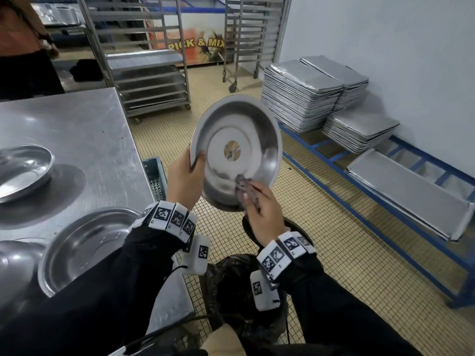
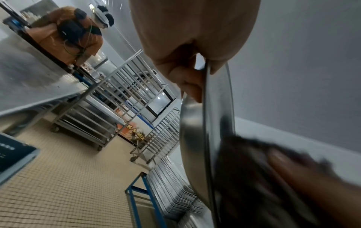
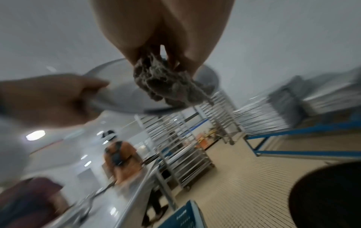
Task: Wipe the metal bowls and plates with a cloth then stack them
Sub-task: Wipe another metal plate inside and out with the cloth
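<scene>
I hold a round metal bowl (image 1: 241, 129) tilted up over the floor, a round sticker at its centre. My left hand (image 1: 183, 173) grips its left rim, thumb inside. My right hand (image 1: 259, 204) holds a crumpled grey cloth (image 1: 243, 185) against the bowl's lower inner wall. The left wrist view shows the bowl (image 2: 216, 123) edge-on with the left hand (image 2: 187, 61) pinching the rim and the cloth (image 2: 250, 177) blurred below. In the right wrist view the cloth (image 3: 162, 83) is bunched in the right hand (image 3: 162, 38) in front of the bowl (image 3: 121, 92).
A steel table (image 1: 84, 129) at left carries an upturned bowl (image 1: 23, 170) and a metal plate (image 1: 84, 242). A black-lined bin (image 1: 239, 286) stands below my hands. Tray stacks (image 1: 303, 91) sit on a blue rack (image 1: 365, 209); wheeled racks (image 1: 144, 60) and another person (image 1: 25, 42) are behind.
</scene>
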`<state>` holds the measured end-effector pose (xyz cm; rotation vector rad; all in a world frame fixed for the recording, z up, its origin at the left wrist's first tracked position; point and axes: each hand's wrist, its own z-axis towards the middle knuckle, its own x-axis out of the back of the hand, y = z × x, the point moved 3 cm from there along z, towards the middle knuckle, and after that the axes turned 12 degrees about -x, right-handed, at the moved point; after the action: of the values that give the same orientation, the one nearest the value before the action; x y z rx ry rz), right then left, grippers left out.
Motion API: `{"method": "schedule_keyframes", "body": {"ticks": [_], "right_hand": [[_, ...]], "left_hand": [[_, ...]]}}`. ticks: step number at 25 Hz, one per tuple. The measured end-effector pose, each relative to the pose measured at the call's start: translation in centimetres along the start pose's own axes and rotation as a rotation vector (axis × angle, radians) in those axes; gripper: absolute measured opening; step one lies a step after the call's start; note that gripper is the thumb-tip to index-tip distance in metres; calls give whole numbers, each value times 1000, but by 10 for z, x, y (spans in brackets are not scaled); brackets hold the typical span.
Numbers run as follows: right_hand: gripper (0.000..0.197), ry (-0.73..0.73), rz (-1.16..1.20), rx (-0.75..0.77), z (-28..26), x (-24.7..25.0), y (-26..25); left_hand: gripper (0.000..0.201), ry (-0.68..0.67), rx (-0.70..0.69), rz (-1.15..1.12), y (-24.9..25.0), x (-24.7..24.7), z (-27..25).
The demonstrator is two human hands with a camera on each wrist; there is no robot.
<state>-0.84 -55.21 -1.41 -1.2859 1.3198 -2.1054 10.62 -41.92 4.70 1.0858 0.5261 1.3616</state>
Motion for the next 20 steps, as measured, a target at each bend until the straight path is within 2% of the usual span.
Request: {"method": "schedule_keyframes", "body": {"ticks": [2,3,8,10,13,15,18,20], "right_hand": [[45,-99,-146,179,-6,-29,-14],[49,-114,-236,218,-7,-39,-15],[58,33,-727,96,26,-13,25],[59,33,-734,98,27,-11,26],[56,-29,-532,187,10,-41,-2],[61,-11,-529,123,12,-47,-6],[56,-22,-702,-135,38,-25,13],[61,48,-707,-249,53,-1,24]], "left_hand": [[19,-13,-16,-41,9,-7,-2],[20,-26,-34,-43,12,-9,-3],[20,-4,-11,-69,13,3,7],[23,26,-6,-44,9,7,10],[22,90,5,-31,5,4,11],[21,86,3,-59,3,1,10],[24,65,6,-91,0,2,9],[26,62,36,-117,-5,2,7]]}}
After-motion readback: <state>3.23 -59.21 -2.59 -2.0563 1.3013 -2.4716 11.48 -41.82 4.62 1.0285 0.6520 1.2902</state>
